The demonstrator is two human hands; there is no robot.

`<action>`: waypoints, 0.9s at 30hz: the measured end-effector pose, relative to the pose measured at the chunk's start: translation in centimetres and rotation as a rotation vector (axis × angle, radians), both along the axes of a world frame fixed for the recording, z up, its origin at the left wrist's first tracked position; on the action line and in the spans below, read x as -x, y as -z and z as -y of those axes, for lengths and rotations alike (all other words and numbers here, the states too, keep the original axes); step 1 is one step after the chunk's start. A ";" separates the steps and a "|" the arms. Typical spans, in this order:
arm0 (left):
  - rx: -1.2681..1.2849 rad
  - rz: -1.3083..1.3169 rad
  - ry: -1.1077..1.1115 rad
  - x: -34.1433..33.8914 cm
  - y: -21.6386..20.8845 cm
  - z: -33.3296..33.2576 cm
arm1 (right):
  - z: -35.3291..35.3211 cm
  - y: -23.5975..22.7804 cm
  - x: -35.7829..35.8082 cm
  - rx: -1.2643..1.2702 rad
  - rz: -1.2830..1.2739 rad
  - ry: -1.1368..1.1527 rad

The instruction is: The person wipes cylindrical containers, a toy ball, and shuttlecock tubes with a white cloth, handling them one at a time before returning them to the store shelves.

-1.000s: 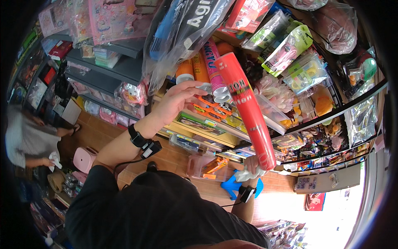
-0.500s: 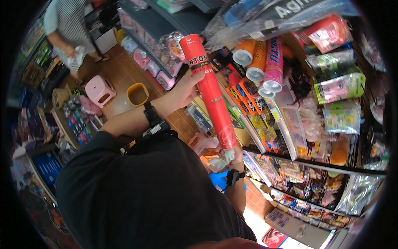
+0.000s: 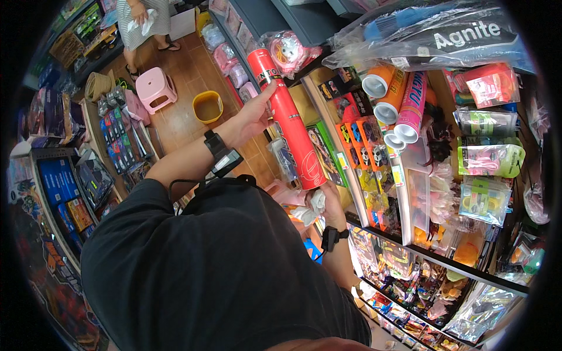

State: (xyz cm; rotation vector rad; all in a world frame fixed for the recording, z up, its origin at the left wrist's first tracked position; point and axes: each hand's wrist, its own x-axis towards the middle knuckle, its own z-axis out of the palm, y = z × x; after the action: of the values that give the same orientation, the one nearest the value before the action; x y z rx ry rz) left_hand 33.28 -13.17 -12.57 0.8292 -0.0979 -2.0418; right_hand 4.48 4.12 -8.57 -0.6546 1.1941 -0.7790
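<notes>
A long red tube (image 3: 293,126), of the shape that holds shuttlecocks, lies slanted across both my hands in front of my body. My left hand (image 3: 255,116) is closed round its upper part, the thumb lying across the front. At the lower end, my right hand (image 3: 331,206) is closed on the tube; a crumpled white cloth (image 3: 309,212) is bunched in the same hand. Its fingers are partly hidden behind the cloth and tube. To the right, orange tubes (image 3: 393,99) and a pink tube (image 3: 412,110) with white ends lie on the shelf.
Boxed toy cars (image 3: 360,140) and packaged goods (image 3: 489,155) fill the right shelves. A large plastic-wrapped bag (image 3: 421,38) lies above them. On the tiled floor stand a pink stool (image 3: 156,90) and a yellow bin (image 3: 208,107). Another person (image 3: 143,29) stands at the far left, holding white cloth.
My view has shifted, so the shelves and floor things appear further right. The red tube has moved slightly left and up in view, still in both hands. The other person appears nearer the top edge.
</notes>
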 end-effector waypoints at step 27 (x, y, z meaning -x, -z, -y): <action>0.088 -0.351 0.003 3.8 -0.7 0.3 | 2.9 -7.7 -1.6 0.614 -0.210 -0.080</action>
State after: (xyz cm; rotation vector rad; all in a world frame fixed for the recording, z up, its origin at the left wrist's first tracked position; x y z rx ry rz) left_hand 29.49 -13.43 -11.89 0.4081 0.0071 -2.1379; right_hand 6.10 1.24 -0.84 -1.3075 1.1053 -1.0362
